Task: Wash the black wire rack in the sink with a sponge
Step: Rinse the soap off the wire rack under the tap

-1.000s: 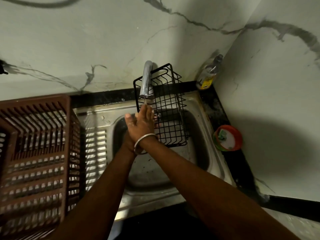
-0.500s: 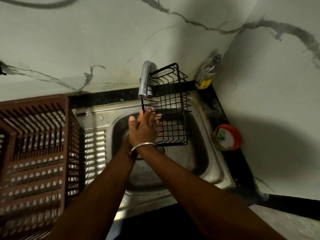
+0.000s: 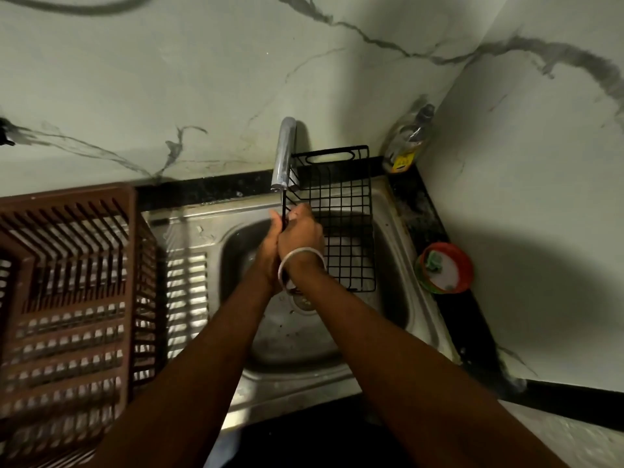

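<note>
Pale, grey-veined wall panels meet in a corner behind the steel sink (image 3: 393,228), which is set into a black tabletop (image 3: 472,319). The black wire rack (image 3: 341,211) stands on edge in the right half of the basin. Its lower corner is down in the bowl, and its top bar with the handle slot rises above the rim just beside the chrome faucet (image 3: 285,153).

My right hand (image 3: 300,231), with a pale bangle (image 3: 302,256) at the wrist, is at the rack's left edge, its fingers curled around the upright wire there. My left hand (image 3: 270,244) is pressed against the same wire from the other side, touching my right. My right hand hides most of its fingers, so I cannot tell whether they are spread or gripping. I see no sponge between my hands.

On my left, a brown slatted dish basket (image 3: 67,282) sits over the drainboard. A soap bottle (image 3: 408,143) stands in the back corner. Well apart from the rack, an orange round tub (image 3: 444,268) with something white and a green scrap inside rests on the tabletop to the right of the sink.
</note>
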